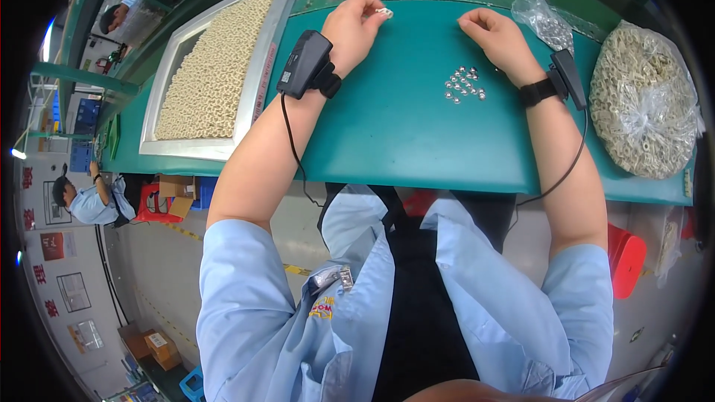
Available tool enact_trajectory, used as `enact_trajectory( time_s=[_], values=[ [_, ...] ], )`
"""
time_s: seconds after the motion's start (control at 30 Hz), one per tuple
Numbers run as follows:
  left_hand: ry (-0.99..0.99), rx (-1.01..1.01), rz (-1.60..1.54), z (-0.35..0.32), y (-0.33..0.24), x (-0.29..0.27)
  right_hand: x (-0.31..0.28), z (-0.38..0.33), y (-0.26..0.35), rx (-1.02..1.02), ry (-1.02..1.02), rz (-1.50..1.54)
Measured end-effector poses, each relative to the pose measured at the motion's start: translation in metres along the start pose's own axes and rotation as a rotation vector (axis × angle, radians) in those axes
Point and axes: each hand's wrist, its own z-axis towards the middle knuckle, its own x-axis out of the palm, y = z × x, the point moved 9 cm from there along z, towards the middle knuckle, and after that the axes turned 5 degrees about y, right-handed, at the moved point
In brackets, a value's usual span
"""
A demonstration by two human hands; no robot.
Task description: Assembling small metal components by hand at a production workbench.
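My left hand is over the far part of the green table mat, with thumb and fingers pinched on a small cream ceramic-looking piece. To the right, my right hand is closed, its thumb and forefinger tips together; whatever is between them, if anything, is too small to make out. Just below and left of that hand, several shiny silver metal pieces, small and round, lie loose on the mat. The two hands are apart from each other.
At the left, a metal-framed tray holds rows of cream pieces. A large clear bag of similar pieces stands at the right. Behind my right wrist lies a small bag of silver parts. Another person is at far left.
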Motion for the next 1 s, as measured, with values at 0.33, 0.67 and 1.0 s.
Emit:
enact_trajectory(
  time_s=[0.33,0.67,1.0],
  values=[
    [0.073,0.423,0.137,-0.014,-0.047,0.052,0.009,-0.012,0.03,-0.062,0.144,-0.15],
    [0.184,0.333,-0.056,-0.017,-0.035,0.048,0.025,-0.043,0.068,-0.189,0.393,-0.42],
    [0.299,0.19,-0.312,-0.019,-0.028,0.047,0.051,-0.066,0.087,-0.372,0.436,-0.577]
  ],
)
